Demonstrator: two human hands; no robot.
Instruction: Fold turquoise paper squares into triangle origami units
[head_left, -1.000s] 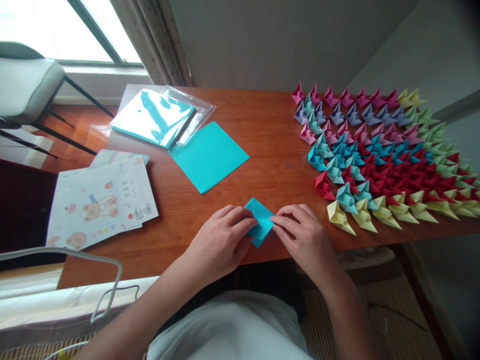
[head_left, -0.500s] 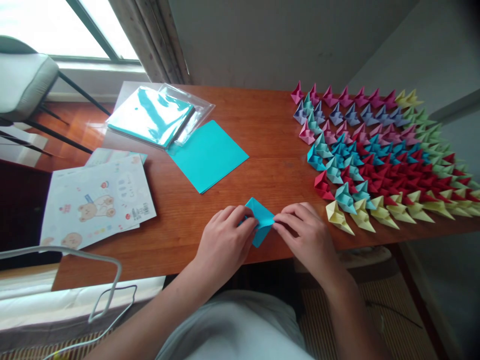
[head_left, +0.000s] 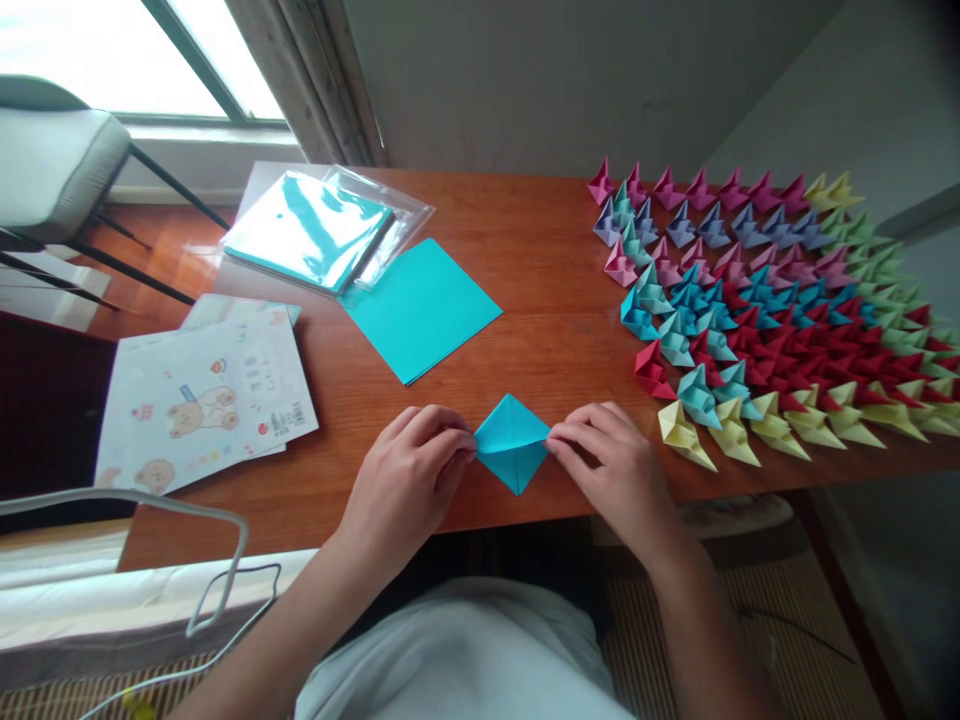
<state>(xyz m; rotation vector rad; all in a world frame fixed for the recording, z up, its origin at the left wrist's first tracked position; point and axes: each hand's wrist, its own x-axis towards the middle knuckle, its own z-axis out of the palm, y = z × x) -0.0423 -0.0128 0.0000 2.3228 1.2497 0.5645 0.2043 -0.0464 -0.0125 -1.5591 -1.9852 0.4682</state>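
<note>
A folded sheet of blue origami paper (head_left: 513, 425) forms a small diamond near the table's front edge, with creases and a slit-like fold across its middle. My left hand (head_left: 412, 470) pinches its left corner between thumb and fingers. At the opposite corner, my right hand (head_left: 607, 455) has the paper between thumb and forefinger. Beyond the hands lies a stack of square turquoise paper (head_left: 424, 315). Rows of folded paper pieces (head_left: 787, 345) in red, yellow, blue, green, pink and purple cover the table's right side.
A clear plastic packet of turquoise sheets (head_left: 307, 230) lies at the back left of the wooden table (head_left: 540, 270). Closer in are printed bear sheets (head_left: 217, 400). A white tube (head_left: 232, 520) curves past the left edge, and a chair (head_left: 60, 160) stands by the window.
My left hand has moved left from the paper's middle to its left corner, uncovering the whole diamond. The right hand keeps its pinch. The view has shifted slightly.
</note>
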